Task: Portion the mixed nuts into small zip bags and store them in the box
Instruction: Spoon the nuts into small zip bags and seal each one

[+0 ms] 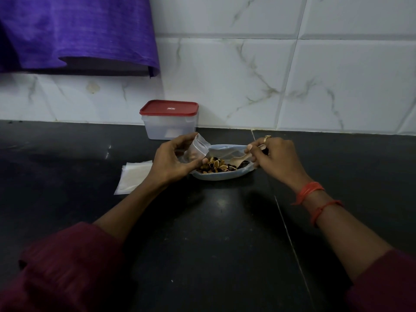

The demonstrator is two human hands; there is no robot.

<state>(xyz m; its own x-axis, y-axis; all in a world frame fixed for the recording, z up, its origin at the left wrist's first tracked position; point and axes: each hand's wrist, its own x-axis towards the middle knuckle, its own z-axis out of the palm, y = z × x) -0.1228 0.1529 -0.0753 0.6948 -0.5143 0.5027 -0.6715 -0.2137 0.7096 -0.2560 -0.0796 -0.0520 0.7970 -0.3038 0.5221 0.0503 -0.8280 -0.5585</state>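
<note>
Left hand (173,159) is pinching a bag (199,147) at the nuts (215,167); right hand (275,156) is gripping the spoon (240,159) in them. Portioning is judged early: spare bags (135,176) are lying unused, and the box (169,122) is standing lidded behind.

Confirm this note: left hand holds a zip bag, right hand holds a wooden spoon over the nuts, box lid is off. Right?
No: the head view shows the red lid on the box. The rest holds.
</note>
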